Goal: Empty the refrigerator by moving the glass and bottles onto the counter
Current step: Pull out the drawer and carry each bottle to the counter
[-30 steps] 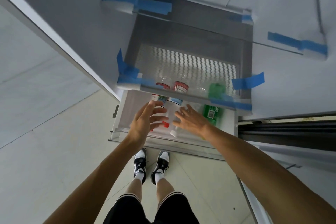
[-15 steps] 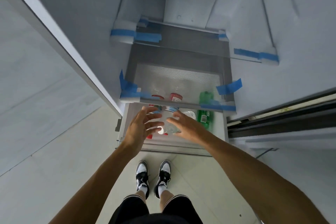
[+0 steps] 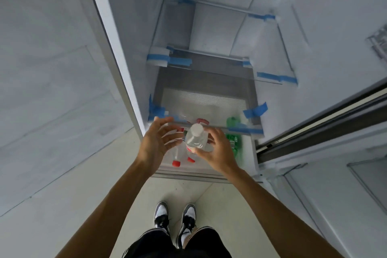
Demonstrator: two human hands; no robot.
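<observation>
My right hand (image 3: 215, 153) grips a clear bottle with a white cap (image 3: 195, 135), lifted upright above the open bottom drawer (image 3: 199, 170) of the refrigerator. My left hand (image 3: 156, 142) hovers just left of that bottle, fingers spread, holding nothing. Below the hands, two clear bottles with red caps (image 3: 176, 162) lie in the drawer. A green bottle (image 3: 235, 142) lies at the drawer's right side. Another red-topped container (image 3: 202, 121) shows through the glass shelf above.
Glass shelves (image 3: 209, 90) taped with blue tape (image 3: 255, 110) jut out above the drawer. The refrigerator's left wall edge (image 3: 113, 52) runs down beside my left arm. A dark door seal (image 3: 326, 119) stands at the right. My feet (image 3: 174, 219) are on the pale tiled floor.
My right hand has closed on the white-capped bottle and raised it out of the drawer. My left hand has drawn back and opened wider. The view has tilted upward.
</observation>
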